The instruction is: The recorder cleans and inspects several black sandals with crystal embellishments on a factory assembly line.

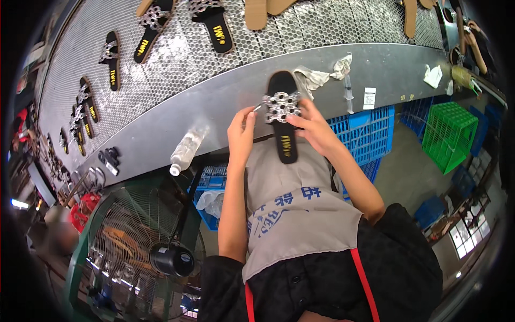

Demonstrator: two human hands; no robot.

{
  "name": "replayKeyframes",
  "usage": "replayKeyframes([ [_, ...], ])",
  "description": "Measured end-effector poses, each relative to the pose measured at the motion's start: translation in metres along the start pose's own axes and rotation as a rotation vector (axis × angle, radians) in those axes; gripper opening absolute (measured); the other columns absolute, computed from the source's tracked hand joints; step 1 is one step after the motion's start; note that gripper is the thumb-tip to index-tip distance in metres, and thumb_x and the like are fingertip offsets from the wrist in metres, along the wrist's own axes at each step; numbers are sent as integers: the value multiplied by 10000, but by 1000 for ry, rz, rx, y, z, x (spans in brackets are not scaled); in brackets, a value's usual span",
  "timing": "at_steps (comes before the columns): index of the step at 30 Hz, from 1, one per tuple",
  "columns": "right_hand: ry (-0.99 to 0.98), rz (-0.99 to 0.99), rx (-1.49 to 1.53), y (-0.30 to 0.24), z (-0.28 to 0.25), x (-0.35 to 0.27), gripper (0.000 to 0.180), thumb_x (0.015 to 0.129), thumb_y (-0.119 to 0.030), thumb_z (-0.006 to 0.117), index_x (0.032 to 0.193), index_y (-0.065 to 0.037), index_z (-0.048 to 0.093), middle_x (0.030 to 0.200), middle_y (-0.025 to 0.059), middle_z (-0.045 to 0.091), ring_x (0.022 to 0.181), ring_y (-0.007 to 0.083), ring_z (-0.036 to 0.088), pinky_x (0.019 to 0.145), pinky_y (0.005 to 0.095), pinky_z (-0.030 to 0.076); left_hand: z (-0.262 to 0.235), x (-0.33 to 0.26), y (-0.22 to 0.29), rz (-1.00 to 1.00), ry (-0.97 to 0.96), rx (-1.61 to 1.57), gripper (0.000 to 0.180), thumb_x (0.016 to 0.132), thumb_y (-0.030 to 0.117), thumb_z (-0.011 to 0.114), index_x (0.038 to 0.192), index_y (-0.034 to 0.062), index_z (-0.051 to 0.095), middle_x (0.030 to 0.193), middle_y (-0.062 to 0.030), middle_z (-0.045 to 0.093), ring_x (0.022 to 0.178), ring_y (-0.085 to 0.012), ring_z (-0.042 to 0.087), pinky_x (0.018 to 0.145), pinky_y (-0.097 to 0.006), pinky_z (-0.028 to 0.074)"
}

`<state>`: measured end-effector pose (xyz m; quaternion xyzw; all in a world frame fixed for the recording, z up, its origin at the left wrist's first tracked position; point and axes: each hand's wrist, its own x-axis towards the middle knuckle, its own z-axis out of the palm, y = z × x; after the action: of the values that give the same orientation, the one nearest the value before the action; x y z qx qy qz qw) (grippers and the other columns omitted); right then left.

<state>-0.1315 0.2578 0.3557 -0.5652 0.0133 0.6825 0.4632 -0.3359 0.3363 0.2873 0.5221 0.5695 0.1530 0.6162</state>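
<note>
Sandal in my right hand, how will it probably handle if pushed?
The sandal might be fairly stiff lengthwise; its sole looks straight in your right hand. The strap may flex, with what look like round holes. It's probably light: one hand appears enough.

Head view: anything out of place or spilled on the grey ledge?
The clear plastic bottle looks toppled onto its side, its white cap at the grey ledge's near edge; it might roll off. Crumpled pale cloths beside the held slide sandal look untidy. No spill visible.
</note>
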Motion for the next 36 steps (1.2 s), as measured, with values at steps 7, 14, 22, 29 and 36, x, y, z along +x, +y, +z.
replayKeyframes([
  [7,584,-652,-923,-2,-44,75,372,925,-217,697,1261,-80,615,1120,104,614,1046,262,590,880,400,484,-8,11,1,172,32,180,318,973,128,638,1270,14,633,1244,-125,629,1117,-266,617,968,-381,494],
  [14,617,-973,-1495,-21,-47,78,131,894,-160,651,991,-71,653,983,82,628,972,326,568,840,434,430,12,-7,47,545,119,351,267,879,75,670,1141,20,672,1210,-154,640,1174,-359,567,1030,-436,463],
  [22,203,-433,-542,8,10,-33,69,916,-119,563,887,-58,578,785,-20,553,766,119,520,728,296,387,22,-23,57,234,-374,-197,194,988,106,635,1130,-3,710,957,-44,714,858,-127,641,792,-257,498],
  [29,-30,-129,286,43,33,-46,101,889,-101,488,868,-38,565,834,16,562,756,108,483,702,258,384,3,-42,43,161,-428,-626,328,1000,68,607,1322,34,556,943,15,575,860,-56,528,788,-228,438],
  [36,-115,-422,179,82,3,-19,99,786,-92,445,801,-29,519,813,55,527,785,146,438,715,267,361,3,-51,29,131,-499,-647,413,940,27,615,1340,14,513,987,-33,556,929,-94,544,847,-246,449],
])
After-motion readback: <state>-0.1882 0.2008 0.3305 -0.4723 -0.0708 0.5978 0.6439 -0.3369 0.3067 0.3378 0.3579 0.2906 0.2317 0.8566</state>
